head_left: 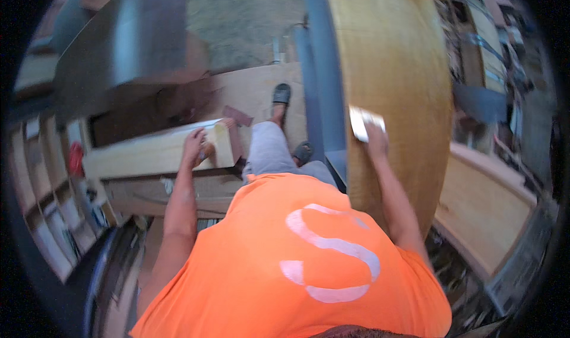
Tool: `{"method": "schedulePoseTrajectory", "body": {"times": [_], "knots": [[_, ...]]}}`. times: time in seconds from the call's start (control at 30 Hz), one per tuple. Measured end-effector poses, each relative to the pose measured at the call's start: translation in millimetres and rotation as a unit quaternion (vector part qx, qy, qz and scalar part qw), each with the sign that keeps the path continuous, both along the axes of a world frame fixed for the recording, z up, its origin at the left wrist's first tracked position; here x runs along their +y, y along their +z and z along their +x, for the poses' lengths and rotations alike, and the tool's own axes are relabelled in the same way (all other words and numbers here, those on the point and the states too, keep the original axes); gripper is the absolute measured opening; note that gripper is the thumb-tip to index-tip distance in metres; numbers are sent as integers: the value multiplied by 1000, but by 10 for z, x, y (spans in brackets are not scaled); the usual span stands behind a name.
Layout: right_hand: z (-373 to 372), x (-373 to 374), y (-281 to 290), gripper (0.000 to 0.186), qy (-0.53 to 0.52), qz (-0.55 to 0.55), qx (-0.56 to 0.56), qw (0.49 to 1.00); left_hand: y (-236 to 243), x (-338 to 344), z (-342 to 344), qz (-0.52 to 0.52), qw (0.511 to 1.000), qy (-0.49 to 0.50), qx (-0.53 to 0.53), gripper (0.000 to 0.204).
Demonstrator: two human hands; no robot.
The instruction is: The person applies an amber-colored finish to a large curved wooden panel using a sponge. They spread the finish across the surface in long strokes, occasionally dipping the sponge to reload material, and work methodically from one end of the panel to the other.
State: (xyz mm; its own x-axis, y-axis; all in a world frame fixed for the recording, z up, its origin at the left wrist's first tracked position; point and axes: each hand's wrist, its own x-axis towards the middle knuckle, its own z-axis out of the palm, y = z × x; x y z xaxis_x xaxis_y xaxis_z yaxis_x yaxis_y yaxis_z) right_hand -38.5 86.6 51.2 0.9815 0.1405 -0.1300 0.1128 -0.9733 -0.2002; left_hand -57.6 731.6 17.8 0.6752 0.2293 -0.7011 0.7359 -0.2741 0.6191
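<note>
My right hand (376, 139) is closed on a white flat rectangular piece (359, 123). It rests against a long, yellowish-brown wooden panel (395, 59) that runs along my right side. My left hand (193, 148) hangs over the end of a long pale wooden piece (148, 154). Its fingers are curled, and a small brownish shape shows beside them, too blurred to name.
Left of the panel runs a blue-grey beam (320, 83). A large dark curved piece (124, 47) stands at the far left. Shelving (41, 178) lines the left edge. A pale wooden box (487, 207) sits at the right. My sandalled feet (282, 93) are between them.
</note>
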Motion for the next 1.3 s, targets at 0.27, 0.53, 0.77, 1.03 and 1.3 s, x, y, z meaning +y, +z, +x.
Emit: {"method": "schedulePoseTrajectory", "body": {"times": [0.27, 0.53, 0.77, 1.03, 1.3], "knots": [[-3990, -937, 232, 33, -119, 15, 269, 956, -343, -444, -2182, 28, 995, 30, 93, 31], [-3110, -1473, 322, 34, -467, 466, 115, 743, 16, -986, -2583, 61, 998, 4, 7, 34], [-288, 1342, 1024, 51, 50, 407, 77, 909, 524, -1249, -1456, -231, 951, 171, -114, 39], [345, 4124, 889, 54, 531, 183, 73, 824, 1032, -904, -961, -355, 891, 262, -107, 40], [483, 5023, 826, 51, 646, 76, 87, 755, 507, -325, -1359, -193, 861, 457, -109, 30]]}}
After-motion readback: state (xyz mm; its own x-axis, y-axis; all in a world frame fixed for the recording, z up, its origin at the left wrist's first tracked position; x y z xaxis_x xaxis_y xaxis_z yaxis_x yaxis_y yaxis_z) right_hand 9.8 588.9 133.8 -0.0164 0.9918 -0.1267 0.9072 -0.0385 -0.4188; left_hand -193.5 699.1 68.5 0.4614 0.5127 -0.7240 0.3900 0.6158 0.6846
